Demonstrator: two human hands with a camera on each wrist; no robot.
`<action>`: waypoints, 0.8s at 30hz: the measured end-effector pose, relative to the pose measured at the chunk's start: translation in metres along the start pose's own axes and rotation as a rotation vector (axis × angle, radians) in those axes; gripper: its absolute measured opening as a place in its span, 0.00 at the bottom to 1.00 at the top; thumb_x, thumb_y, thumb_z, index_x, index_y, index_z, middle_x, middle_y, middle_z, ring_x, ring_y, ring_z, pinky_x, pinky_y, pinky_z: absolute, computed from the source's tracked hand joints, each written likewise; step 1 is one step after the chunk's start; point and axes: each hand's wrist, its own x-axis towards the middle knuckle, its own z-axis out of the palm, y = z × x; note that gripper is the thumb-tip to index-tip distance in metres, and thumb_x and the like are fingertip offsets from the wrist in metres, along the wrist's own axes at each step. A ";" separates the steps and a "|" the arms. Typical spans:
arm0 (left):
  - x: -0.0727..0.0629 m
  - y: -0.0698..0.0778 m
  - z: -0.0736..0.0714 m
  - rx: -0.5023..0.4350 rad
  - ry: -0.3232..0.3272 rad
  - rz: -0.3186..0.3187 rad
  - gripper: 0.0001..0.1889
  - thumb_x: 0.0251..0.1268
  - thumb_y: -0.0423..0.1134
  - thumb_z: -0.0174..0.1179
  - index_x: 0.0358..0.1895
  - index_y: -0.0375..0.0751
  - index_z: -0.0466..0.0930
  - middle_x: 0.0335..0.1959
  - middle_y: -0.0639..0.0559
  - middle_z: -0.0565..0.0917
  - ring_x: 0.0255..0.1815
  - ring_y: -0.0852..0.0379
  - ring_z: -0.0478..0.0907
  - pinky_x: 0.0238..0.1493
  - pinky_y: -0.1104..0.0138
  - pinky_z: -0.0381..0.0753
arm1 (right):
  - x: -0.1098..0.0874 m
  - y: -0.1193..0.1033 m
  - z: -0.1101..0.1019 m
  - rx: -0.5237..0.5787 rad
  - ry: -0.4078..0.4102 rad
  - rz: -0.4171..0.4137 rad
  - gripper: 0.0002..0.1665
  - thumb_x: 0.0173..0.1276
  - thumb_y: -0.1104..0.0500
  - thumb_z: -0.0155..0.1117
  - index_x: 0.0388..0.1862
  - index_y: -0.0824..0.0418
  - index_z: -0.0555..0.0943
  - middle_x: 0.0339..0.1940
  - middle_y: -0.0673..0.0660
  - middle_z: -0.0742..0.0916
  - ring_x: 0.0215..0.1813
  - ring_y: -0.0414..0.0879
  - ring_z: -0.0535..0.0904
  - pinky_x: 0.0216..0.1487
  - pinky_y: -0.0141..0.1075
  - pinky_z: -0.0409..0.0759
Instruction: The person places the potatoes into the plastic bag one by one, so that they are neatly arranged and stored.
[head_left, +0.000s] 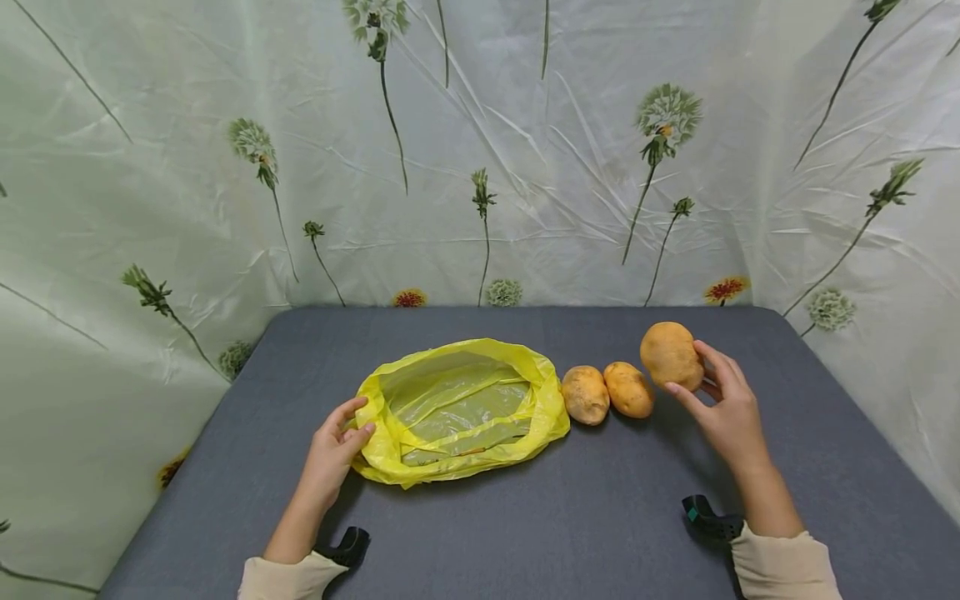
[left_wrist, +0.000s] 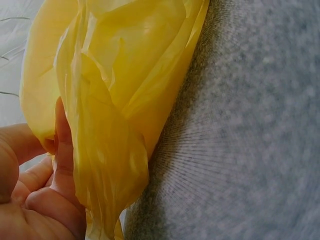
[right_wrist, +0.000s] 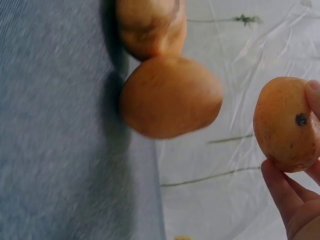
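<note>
A yellow plastic bag (head_left: 551, 400) lies on the table with its wide mouth facing up. My left hand (head_left: 339, 442) pinches the left rim of the bag between thumb and fingers; the left wrist view shows the thin yellow film (left_wrist: 110, 150) folded at the fingers. With my right hand (head_left: 727, 408) I hold a potato (head_left: 670, 354) above the table, thumb on one side and fingers on the other. A dark spot marks this potato (right_wrist: 285, 125) in the right wrist view. Two more potatoes, one (head_left: 586, 395) beside the bag's right edge and another (head_left: 629, 389), lie side by side.
The dark grey table (head_left: 585, 525) has rounded far corners. Behind it hangs a pale curtain (head_left: 525, 167) printed with flowers. Black wrist devices, left (head_left: 348, 547) and right (head_left: 708, 518), stick out by the beige sleeves (head_left: 783, 567).
</note>
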 end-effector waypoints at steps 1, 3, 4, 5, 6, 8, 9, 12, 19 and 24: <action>0.000 0.000 0.000 -0.004 -0.001 -0.003 0.24 0.62 0.30 0.54 0.61 0.35 0.61 0.53 0.42 0.66 0.28 0.63 0.69 0.30 0.74 0.72 | 0.001 -0.002 0.000 0.001 -0.002 -0.014 0.45 0.39 0.78 0.71 0.61 0.66 0.67 0.50 0.63 0.73 0.48 0.25 0.67 0.44 0.17 0.66; 0.000 0.001 0.001 -0.012 -0.007 -0.008 0.24 0.62 0.30 0.54 0.61 0.34 0.60 0.53 0.41 0.66 0.28 0.63 0.69 0.30 0.74 0.72 | 0.002 -0.005 0.001 0.002 -0.007 -0.041 0.46 0.37 0.80 0.71 0.60 0.68 0.67 0.51 0.65 0.73 0.48 0.25 0.67 0.44 0.17 0.66; 0.000 0.001 0.001 -0.014 -0.010 -0.010 0.24 0.62 0.30 0.54 0.61 0.34 0.60 0.53 0.41 0.66 0.29 0.63 0.69 0.30 0.74 0.72 | 0.003 -0.008 0.001 0.001 -0.010 -0.053 0.47 0.36 0.80 0.71 0.60 0.69 0.67 0.51 0.65 0.73 0.49 0.25 0.67 0.44 0.16 0.66; 0.000 0.001 0.001 -0.014 -0.011 -0.010 0.25 0.62 0.31 0.54 0.62 0.34 0.60 0.54 0.40 0.66 0.29 0.63 0.69 0.30 0.74 0.72 | 0.003 -0.010 0.002 0.006 -0.013 -0.065 0.47 0.35 0.81 0.71 0.60 0.70 0.67 0.50 0.67 0.73 0.49 0.25 0.67 0.44 0.16 0.66; 0.000 0.002 0.001 -0.012 -0.012 -0.011 0.25 0.62 0.31 0.54 0.62 0.34 0.60 0.54 0.40 0.65 0.29 0.63 0.69 0.31 0.74 0.72 | 0.004 -0.014 0.002 0.009 -0.018 -0.075 0.47 0.34 0.82 0.70 0.59 0.71 0.68 0.50 0.67 0.73 0.49 0.25 0.67 0.44 0.16 0.66; 0.000 0.002 0.002 -0.008 -0.010 -0.017 0.25 0.63 0.31 0.54 0.62 0.34 0.59 0.54 0.40 0.65 0.29 0.63 0.70 0.31 0.74 0.73 | 0.006 -0.026 0.003 0.019 -0.032 -0.098 0.46 0.34 0.82 0.70 0.58 0.74 0.68 0.50 0.69 0.73 0.50 0.25 0.67 0.44 0.17 0.66; 0.000 0.002 0.002 -0.006 -0.008 -0.021 0.25 0.63 0.31 0.54 0.62 0.35 0.60 0.54 0.41 0.65 0.29 0.63 0.70 0.31 0.74 0.73 | 0.007 -0.032 0.003 0.023 -0.040 -0.107 0.45 0.33 0.83 0.70 0.57 0.75 0.67 0.50 0.70 0.73 0.50 0.25 0.67 0.44 0.17 0.66; -0.001 0.003 0.002 -0.001 -0.002 -0.030 0.24 0.63 0.31 0.54 0.62 0.35 0.60 0.54 0.41 0.65 0.30 0.63 0.70 0.31 0.74 0.73 | 0.010 -0.050 0.006 0.028 -0.066 -0.129 0.43 0.34 0.83 0.69 0.55 0.78 0.67 0.48 0.72 0.73 0.50 0.25 0.66 0.45 0.17 0.66; -0.001 0.002 0.001 -0.009 -0.005 -0.018 0.24 0.63 0.31 0.54 0.62 0.34 0.60 0.53 0.41 0.65 0.30 0.63 0.68 0.31 0.75 0.72 | 0.015 -0.056 0.021 0.066 -0.111 -0.186 0.44 0.33 0.81 0.72 0.55 0.76 0.68 0.48 0.69 0.74 0.49 0.29 0.68 0.44 0.18 0.68; 0.000 0.001 0.000 -0.005 -0.003 -0.005 0.24 0.63 0.31 0.54 0.61 0.34 0.60 0.52 0.42 0.66 0.29 0.63 0.68 0.30 0.74 0.72 | 0.014 -0.044 0.038 0.112 -0.141 -0.200 0.46 0.33 0.78 0.73 0.58 0.71 0.68 0.51 0.65 0.74 0.50 0.33 0.70 0.43 0.20 0.70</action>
